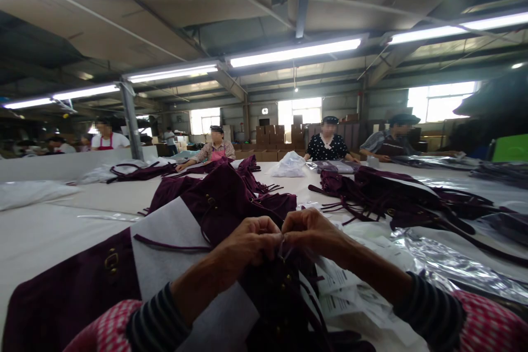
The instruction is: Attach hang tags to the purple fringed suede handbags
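My left hand (258,239) and my right hand (307,231) meet at the centre, fingertips pinched almost together. Between them is something small and thin, too small to make out. Right below my hands lies a dark purple bag (272,291) with small brass-coloured fittings and straps. A sheet of white paper (165,247) lies to the left, under a thin purple strap. Another purple bag (78,286) with a buckle rests at the lower left, and more purple bags (226,192) are heaped just beyond my hands.
White printed labels (338,286) and clear plastic bags (454,261) lie to the right. Further purple bags (383,192) are piled at the right. A white plastic bundle (290,165) sits mid-table. Several people work along the far side; a grey post (131,121) stands at the left.
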### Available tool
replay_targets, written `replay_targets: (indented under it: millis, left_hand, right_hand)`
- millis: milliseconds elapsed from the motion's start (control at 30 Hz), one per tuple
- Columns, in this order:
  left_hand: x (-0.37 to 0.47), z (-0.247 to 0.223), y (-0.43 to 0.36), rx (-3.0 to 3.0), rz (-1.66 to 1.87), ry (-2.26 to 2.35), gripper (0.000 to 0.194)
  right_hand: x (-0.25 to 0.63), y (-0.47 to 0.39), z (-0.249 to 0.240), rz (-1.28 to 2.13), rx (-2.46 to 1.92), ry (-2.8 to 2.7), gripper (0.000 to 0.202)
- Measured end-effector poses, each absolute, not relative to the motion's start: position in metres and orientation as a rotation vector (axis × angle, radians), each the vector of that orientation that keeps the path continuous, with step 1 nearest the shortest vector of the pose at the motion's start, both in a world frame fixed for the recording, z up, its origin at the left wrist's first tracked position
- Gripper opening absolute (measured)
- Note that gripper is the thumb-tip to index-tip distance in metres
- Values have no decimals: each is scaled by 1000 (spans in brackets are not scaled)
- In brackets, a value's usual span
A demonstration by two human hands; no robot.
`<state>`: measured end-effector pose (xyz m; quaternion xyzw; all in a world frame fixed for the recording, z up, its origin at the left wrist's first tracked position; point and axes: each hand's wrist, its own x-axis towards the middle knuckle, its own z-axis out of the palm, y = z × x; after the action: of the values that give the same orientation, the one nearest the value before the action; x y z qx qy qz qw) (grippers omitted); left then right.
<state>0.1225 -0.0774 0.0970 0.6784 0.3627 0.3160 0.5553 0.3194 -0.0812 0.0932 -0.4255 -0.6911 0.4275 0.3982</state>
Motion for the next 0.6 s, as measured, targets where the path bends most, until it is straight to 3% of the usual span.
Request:
replay_targets:
  millis: [333,600]
  left_hand:
    - [123,85,-82,1492,944,871,25]
    - [130,93,-87,1529,1034,853,26]
  right_hand:
    - [326,-85,86,1334,-934,-1687,17]
    - [315,-89,87,1301,-976,-1692,18]
